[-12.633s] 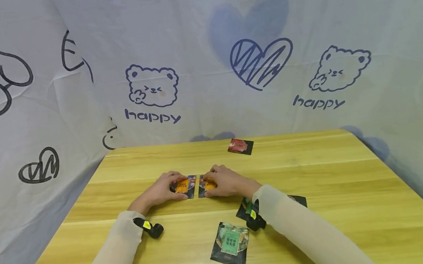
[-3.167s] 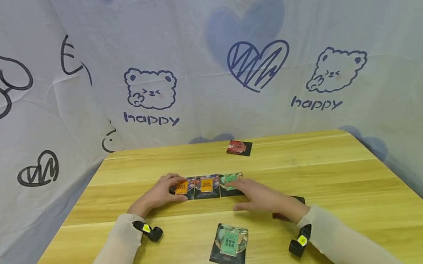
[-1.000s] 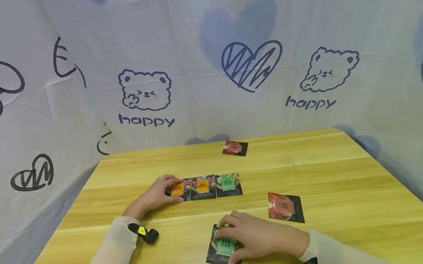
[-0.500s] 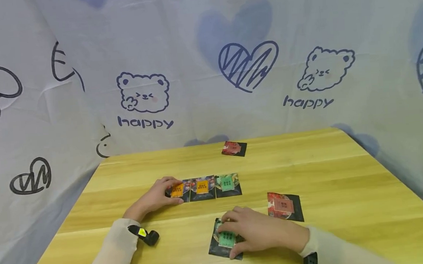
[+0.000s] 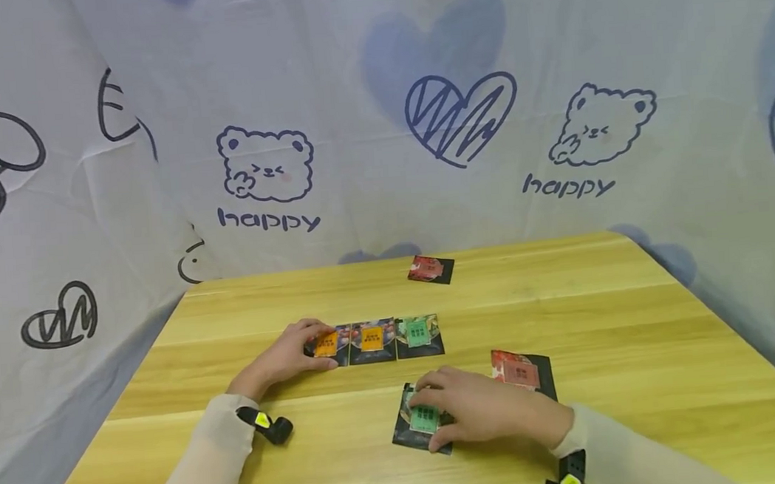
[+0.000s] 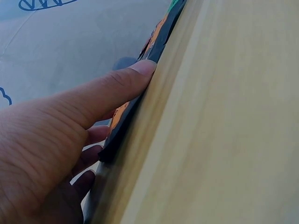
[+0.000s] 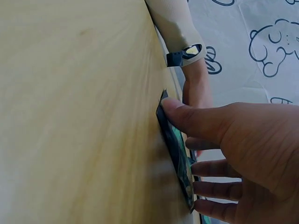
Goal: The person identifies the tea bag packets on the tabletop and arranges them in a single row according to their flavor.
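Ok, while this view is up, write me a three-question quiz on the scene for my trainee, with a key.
1. Count: how many packets are in the row that the left hand touches?
2. Choose: in the head view, which label colour is at the right end of that row? A) red B) green C) orange
3. True or false: the right hand holds a red packet.

Key:
1. Three.
2. B.
3. False; it holds the loose green packet on the near side of the row.
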Tool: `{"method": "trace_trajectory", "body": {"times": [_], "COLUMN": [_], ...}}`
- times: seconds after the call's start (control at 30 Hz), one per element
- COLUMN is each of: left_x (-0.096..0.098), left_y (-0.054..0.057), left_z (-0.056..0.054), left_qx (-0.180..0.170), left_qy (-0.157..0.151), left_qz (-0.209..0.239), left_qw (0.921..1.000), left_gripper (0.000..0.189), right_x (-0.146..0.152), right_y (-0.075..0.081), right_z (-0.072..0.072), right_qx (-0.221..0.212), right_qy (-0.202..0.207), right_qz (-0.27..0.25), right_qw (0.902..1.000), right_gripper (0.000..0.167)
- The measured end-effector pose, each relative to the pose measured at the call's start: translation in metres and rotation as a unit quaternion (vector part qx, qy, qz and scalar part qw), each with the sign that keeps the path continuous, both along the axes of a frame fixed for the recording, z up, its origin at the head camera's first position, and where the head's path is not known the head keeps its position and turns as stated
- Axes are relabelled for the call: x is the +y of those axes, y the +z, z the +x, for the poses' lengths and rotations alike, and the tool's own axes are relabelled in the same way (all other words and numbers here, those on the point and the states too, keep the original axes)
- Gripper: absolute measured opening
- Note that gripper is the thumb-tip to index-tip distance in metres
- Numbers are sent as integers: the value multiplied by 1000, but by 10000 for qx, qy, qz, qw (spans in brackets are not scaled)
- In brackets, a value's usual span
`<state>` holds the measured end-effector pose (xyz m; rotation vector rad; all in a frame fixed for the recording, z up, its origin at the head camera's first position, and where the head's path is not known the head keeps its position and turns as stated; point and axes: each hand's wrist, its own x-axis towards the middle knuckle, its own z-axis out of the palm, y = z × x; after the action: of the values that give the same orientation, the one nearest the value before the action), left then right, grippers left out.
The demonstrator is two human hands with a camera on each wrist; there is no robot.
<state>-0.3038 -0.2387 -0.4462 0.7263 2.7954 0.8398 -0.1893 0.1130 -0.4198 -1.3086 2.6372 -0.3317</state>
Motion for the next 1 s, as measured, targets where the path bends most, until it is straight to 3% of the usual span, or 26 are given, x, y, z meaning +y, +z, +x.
{"method": "trace_trajectory", "body": {"times": [0.33,0.6,1.0], "left_x": [2,1,2], "left_y": [3,0,-2], "left_z": [0,0,4], "left_qx": [34,78,133], "left_qy": [37,43,60], "left_qz": [-77,-69,-49], "left_qw": [10000,9999,9999], "left_gripper": [73,73,74], "right_x": [4,-1,8], "right_y": [6,4,-2], "right_z": [3,4,4], "right_qx": [79,254,493], "right_qy": [-296,-678,-1060], "right_qz": [176,112,147], "right_qw": [9994,9973,9930], "right_gripper": [53,64,57]}}
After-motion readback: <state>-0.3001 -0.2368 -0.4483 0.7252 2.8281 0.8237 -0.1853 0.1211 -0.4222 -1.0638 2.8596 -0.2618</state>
